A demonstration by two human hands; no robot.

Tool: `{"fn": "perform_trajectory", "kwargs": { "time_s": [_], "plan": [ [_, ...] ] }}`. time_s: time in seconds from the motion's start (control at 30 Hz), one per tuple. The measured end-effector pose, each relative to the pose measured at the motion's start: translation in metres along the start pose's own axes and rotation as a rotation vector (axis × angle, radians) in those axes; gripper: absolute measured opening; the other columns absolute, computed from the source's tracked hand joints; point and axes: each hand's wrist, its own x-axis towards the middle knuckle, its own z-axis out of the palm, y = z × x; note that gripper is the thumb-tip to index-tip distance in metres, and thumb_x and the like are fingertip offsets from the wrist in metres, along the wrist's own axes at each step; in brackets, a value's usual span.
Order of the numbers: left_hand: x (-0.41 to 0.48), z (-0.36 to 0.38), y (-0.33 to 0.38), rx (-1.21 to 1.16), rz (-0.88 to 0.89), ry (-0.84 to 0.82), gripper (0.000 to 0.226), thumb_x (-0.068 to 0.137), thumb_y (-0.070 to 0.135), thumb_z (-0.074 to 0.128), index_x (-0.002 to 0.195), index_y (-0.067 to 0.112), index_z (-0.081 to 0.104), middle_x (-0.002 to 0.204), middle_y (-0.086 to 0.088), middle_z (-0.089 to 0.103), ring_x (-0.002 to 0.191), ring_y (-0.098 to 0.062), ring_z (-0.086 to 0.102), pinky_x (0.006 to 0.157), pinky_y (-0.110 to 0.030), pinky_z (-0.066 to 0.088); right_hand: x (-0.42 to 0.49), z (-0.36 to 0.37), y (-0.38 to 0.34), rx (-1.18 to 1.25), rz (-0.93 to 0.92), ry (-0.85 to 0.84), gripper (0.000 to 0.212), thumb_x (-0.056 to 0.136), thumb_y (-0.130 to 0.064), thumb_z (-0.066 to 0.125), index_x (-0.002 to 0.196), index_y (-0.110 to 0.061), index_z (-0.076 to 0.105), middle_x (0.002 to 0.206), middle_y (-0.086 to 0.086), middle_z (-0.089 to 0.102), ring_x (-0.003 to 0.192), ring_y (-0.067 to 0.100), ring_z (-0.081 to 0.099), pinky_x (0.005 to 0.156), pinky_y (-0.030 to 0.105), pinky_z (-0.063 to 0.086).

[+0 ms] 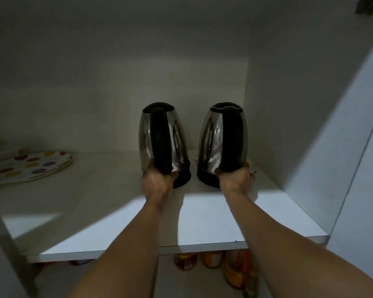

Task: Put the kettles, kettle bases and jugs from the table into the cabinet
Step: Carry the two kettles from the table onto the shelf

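Two steel kettles with black handles and lids stand upright side by side on the white cabinet shelf (pixel 202 222), toward its back right. My left hand (pixel 157 179) grips the bottom of the handle of the left kettle (pixel 177 136). The handle of the right kettle (pixel 211 136) is held low down by my right hand (pixel 237 179). Each kettle sits on a black base ring that rests on the shelf. Both handles face me.
A white plate with coloured dots (pixel 28 166) lies at the shelf's left. The cabinet's right wall (pixel 289 104) stands close to the right kettle. Several jars (pixel 211 259) show on a lower shelf beneath the front edge.
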Motion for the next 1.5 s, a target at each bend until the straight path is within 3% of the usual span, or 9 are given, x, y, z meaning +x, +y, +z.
{"fn": "perform_trajectory", "kwargs": {
  "time_s": [0.2,0.33,0.53,0.83,1.1,1.23,1.37,1.5],
  "plan": [
    [0.028,0.029,-0.001,-0.049,-0.046,-0.044,0.059,0.081,0.018,0.075,0.135,0.017,0.051,0.124,-0.010,0.063,0.114,-0.032,0.060,0.088,-0.030,0.046,0.024,0.012,-0.001,-0.003,-0.052,0.044,0.054,0.075,-0.021,0.082,0.120,-0.013,0.055,0.122,0.014,0.061,0.105,0.035,0.062,0.076,0.027,0.039],
    [0.040,0.049,-0.001,-0.049,-0.019,-0.061,0.061,0.080,0.018,0.075,0.137,0.017,0.051,0.126,-0.013,0.063,0.117,-0.034,0.058,0.095,-0.037,0.049,0.042,0.012,-0.001,-0.038,-0.042,0.068,0.058,0.074,-0.024,0.082,0.124,-0.015,0.054,0.125,0.015,0.060,0.111,0.035,0.061,0.086,0.034,0.047],
    [0.050,0.072,0.000,-0.063,0.017,-0.069,0.058,0.081,0.014,0.073,0.135,0.015,0.052,0.126,-0.014,0.063,0.117,-0.035,0.057,0.094,-0.037,0.047,0.069,0.003,0.002,-0.041,-0.100,0.009,0.065,0.073,-0.021,0.084,0.130,-0.013,0.055,0.126,0.013,0.064,0.114,0.033,0.062,0.082,0.031,0.046],
    [0.069,0.101,0.000,-0.079,0.052,-0.086,0.051,0.081,0.009,0.073,0.128,0.009,0.056,0.118,-0.013,0.066,0.111,-0.031,0.060,0.079,-0.024,0.039,0.105,0.015,0.004,-0.041,-0.140,0.012,0.065,0.070,-0.018,0.086,0.129,-0.012,0.059,0.123,0.012,0.067,0.113,0.032,0.063,0.091,0.039,0.051],
    [0.077,0.112,0.000,-0.050,0.057,-0.053,0.051,0.079,0.011,0.074,0.128,0.010,0.056,0.116,-0.016,0.066,0.110,-0.035,0.061,0.087,-0.039,0.050,0.126,0.023,0.008,-0.057,-0.136,0.008,0.065,0.068,-0.018,0.087,0.125,-0.008,0.058,0.119,0.013,0.068,0.109,0.031,0.065,0.087,0.035,0.051],
    [0.078,0.107,0.002,0.010,-0.013,-0.120,0.057,0.078,0.018,0.078,0.123,0.003,0.047,0.122,-0.018,0.061,0.114,-0.036,0.058,0.089,-0.038,0.048,0.120,0.016,0.012,-0.098,-0.090,-0.029,0.077,0.067,-0.019,0.090,0.129,0.003,0.049,0.128,0.020,0.060,0.118,0.034,0.060,0.094,0.040,0.051],
    [0.065,0.100,0.010,0.059,-0.099,-0.161,0.071,0.081,0.024,0.077,0.131,-0.001,0.032,0.134,-0.023,0.050,0.122,-0.040,0.053,0.098,-0.042,0.045,0.101,0.001,0.008,-0.194,-0.053,-0.075,0.092,0.072,-0.023,0.086,0.140,0.006,0.031,0.139,0.025,0.048,0.130,0.038,0.048,0.101,0.042,0.044],
    [0.035,0.086,0.025,0.265,-0.006,-0.180,0.082,0.085,0.038,0.069,0.142,-0.001,0.025,0.144,-0.024,0.038,0.134,-0.042,0.038,0.108,-0.047,0.037,0.068,-0.015,-0.001,-0.247,-0.072,-0.107,0.086,0.084,-0.027,0.076,0.144,0.000,0.021,0.145,0.026,0.038,0.132,0.039,0.043,0.101,0.037,0.041]
  ]
}}
